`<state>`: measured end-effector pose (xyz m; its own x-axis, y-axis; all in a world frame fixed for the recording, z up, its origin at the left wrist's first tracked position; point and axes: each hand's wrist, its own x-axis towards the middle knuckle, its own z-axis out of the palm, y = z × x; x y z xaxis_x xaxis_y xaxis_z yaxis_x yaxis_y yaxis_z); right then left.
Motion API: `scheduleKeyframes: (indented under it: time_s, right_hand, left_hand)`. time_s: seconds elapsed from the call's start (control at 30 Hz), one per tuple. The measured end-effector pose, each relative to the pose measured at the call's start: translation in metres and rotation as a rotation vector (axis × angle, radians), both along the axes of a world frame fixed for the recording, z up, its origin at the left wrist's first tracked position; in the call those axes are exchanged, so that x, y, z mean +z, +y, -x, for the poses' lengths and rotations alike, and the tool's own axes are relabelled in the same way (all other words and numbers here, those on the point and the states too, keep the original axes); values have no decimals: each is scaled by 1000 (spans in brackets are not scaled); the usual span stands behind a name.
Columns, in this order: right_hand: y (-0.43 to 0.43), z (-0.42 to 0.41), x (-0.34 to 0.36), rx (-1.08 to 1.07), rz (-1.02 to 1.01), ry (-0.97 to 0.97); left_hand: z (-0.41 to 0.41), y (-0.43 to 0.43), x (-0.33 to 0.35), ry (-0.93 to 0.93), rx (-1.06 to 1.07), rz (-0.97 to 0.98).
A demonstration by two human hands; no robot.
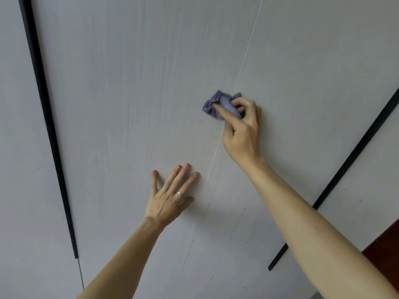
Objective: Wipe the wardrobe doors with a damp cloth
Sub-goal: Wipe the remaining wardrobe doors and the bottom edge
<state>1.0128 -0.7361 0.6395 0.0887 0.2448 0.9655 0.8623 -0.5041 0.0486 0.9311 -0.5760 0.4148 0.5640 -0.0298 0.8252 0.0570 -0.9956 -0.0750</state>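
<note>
**Cloth on the seam between two wardrobe doors**

My feed comes from the head camera, which looks up along two pale grey doors with a faint wood grain. The left door and the right door meet at a thin seam that slants through the middle of the view.

The cloth is small, blue-grey and bunched up. It is pressed against the doors right on that seam, with most of it on the left door's side. The right hand grips it, with the thumb stretched across the front of the bunch and the other fingers curled over its right edge. The bare arm reaches up from the lower right of the view.

The left hand holds nothing. It lies flat on the left door, palm to the surface, with the fingers straight and fanned apart. It sits below the cloth and just left of the seam. A thin ring shows on one finger.

A black strip runs down the far side of the left door, and a second black strip runs down the far side of the right door. A few small dark specks dot the surface near the seam, lower than the left hand. At the lower right edge I see a reddish-brown patch, and I cannot tell what it is.
</note>
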Motion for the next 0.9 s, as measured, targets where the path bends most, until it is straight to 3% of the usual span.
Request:
scheduleKeyframes:
  time_s: [0.07, 0.23, 0.3, 0.43, 0.5, 0.6, 0.67, 0.77, 0.87, 0.9]
  right_hand:
    - [4, -5, -26, 11, 71, -21]
    - [-11, 8, -132, 87, 471, -42]
    - [2, 17, -117, 99, 443, -43]
    - [57, 27, -33, 69, 118, -25]
    - [79, 34, -16, 67, 75, -18]
    - [88, 40, -54, 109, 192, -5]
    - [71, 41, -100, 111, 394, 23]
    - [25, 41, -160, 1, 690, 320]
    - [-22, 35, -166, -79, 675, 367]
    - [-30, 31, -155, -63, 583, 356]
  left_hand:
    - [9, 11, -7, -3, -1, -12]
    - [42, 49, -17, 19, 101, 1]
    - [53, 61, -14, 35, 131, -2]
    - [62, 68, -9, 87, 133, -4]
    - [62, 67, -10, 103, 135, -1]
    - [68, 71, -15, 137, 137, 11]
    - [76, 77, -19, 172, 148, 17]
    - [86, 79, -26, 189, 163, 35]
    - [85, 66, -28, 210, 146, 38]
    - [81, 61, -26, 207, 133, 30]
